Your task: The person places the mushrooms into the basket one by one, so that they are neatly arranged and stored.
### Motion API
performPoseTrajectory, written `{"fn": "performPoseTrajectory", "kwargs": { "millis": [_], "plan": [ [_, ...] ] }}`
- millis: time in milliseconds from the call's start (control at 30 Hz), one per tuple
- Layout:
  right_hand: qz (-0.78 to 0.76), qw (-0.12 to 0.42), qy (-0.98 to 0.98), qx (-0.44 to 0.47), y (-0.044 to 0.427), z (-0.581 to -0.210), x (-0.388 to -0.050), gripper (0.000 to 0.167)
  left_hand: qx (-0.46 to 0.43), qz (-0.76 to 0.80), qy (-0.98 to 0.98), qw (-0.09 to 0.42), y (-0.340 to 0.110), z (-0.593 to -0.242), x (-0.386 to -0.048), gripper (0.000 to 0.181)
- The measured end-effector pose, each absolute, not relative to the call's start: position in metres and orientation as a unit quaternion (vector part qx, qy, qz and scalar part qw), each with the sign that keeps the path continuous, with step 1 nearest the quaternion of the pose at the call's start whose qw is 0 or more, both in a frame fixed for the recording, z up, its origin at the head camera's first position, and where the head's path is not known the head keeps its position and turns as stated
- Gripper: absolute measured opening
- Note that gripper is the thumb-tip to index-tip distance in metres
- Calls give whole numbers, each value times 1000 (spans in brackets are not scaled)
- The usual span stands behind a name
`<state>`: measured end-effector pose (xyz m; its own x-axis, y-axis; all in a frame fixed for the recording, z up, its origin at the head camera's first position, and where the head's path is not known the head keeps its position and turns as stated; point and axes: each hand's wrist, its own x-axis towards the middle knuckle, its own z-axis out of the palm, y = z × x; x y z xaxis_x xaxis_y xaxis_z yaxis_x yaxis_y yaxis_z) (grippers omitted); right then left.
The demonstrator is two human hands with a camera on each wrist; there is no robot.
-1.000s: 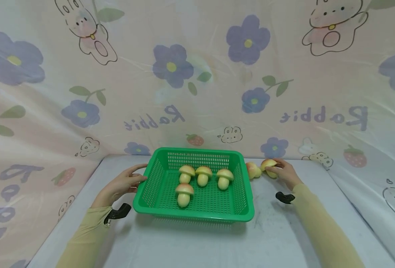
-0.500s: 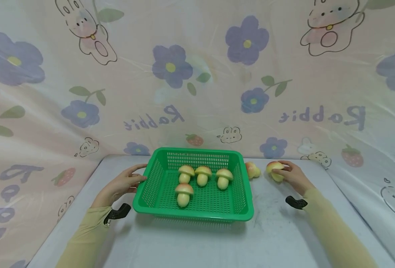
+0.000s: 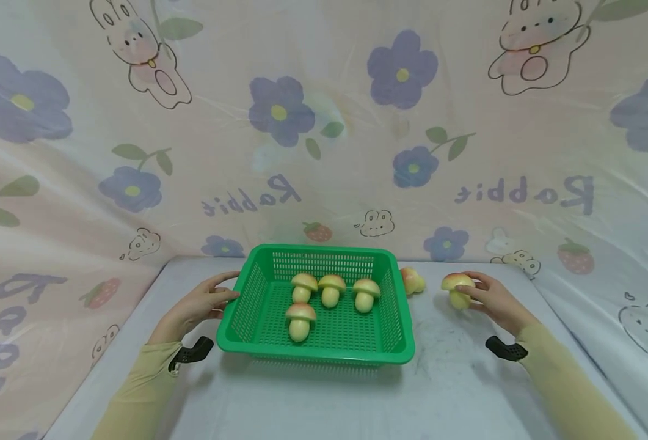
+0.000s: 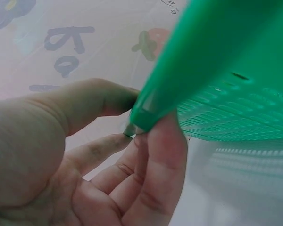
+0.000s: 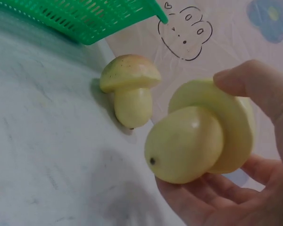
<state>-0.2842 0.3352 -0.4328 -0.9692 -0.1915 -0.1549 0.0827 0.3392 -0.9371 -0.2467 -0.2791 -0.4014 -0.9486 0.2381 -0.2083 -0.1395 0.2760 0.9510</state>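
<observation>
A green plastic basket (image 3: pixel 315 355) with slotted walls stands on the table, with several toy mushrooms (image 3: pixel 299 330) inside. At its left side my left hand (image 3: pixel 194 305) grips the rim, thumb on one face and fingers beneath, as the left wrist view shows. To the right of the basket my right hand (image 3: pixel 496 299) holds another toy mushroom (image 3: pixel 457 289) between thumb and fingers. Its cap is yellow and reddish, its stem pale with a dark dot at the end in the right wrist view. One more toy mushroom (image 5: pixel 132 94) lies on the table between basket and hand.
The white table (image 3: pixel 313 403) ends at the back against a hanging cloth (image 3: pixel 324 153) printed with flowers and rabbits. That cloth also runs along both sides. A black wrist strap (image 3: pixel 506 348) is on each forearm.
My right hand has moved to the right and nearer with the toy mushroom, away from the one beside the basket. The left hand and the basket have stayed in place.
</observation>
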Motion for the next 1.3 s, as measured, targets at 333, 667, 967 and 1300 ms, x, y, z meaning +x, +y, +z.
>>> {"fn": "performPoseTrajectory", "kwargs": {
  "millis": [333,667,967,1300],
  "plan": [
    [-574,124,807,-59,331,-415,-264,72,23,599,786,153,-279,-404,-247,68],
    [-565,121,812,-85,315,-388,-250,67,39,588,796,142,-277,-402,-247,68],
    [-563,124,809,-113,293,-362,-245,64,60,585,797,137,-277,-404,-246,74],
    [-579,133,792,-141,257,-345,-246,65,56,591,793,139,-278,-406,-246,78]
  ]
}}
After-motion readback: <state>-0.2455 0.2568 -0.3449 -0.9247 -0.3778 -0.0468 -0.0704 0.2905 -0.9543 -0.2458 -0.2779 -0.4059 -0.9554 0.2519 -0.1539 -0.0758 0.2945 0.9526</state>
